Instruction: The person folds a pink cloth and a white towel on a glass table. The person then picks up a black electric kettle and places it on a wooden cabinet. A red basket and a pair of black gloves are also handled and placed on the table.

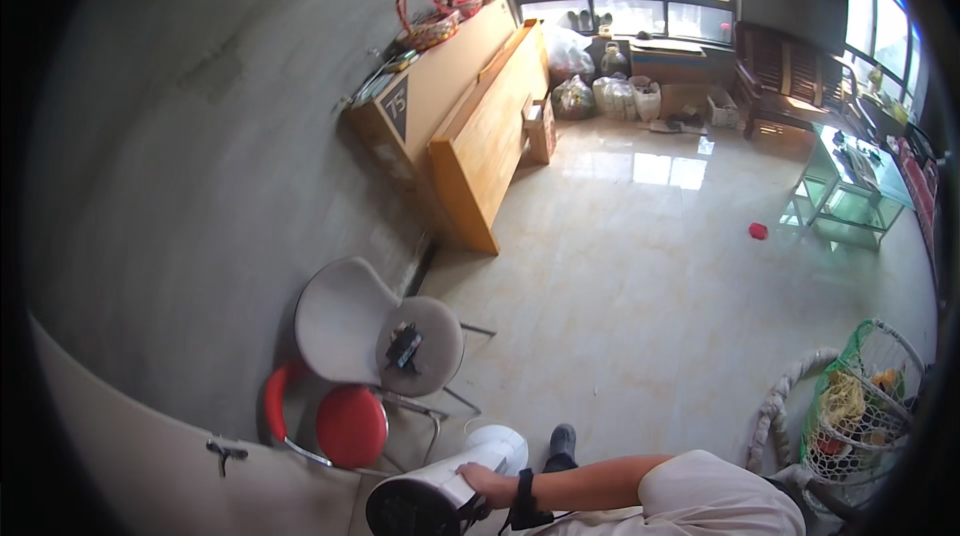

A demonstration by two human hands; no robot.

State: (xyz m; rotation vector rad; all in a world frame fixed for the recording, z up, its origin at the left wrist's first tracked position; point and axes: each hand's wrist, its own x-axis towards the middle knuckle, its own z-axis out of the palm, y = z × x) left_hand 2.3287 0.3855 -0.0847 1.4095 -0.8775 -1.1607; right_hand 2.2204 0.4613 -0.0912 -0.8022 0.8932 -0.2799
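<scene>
My right hand (487, 485) reaches in from the right and grips the side of a white cylindrical appliance (439, 477). The appliance leans over, its dark round end (409, 510) towards the bottom edge and a wider white round part (502, 446) at the far end. A black strap with a small device (529, 502) circles my wrist. My left hand is out of view. Just left of the appliance stands a red padded chair (352, 427), beside a grey chair (349, 318) with a black object (405, 348) on its seat.
A wooden panel (495, 153) leans by a large cardboard box (442, 93) topped with baskets (427, 27). Stuffed bags (574, 97) line the window wall. At right are a glass table (862, 168), a wooden bench (795, 78) and a netted basket (862, 416). A red object (758, 231) lies on the floor.
</scene>
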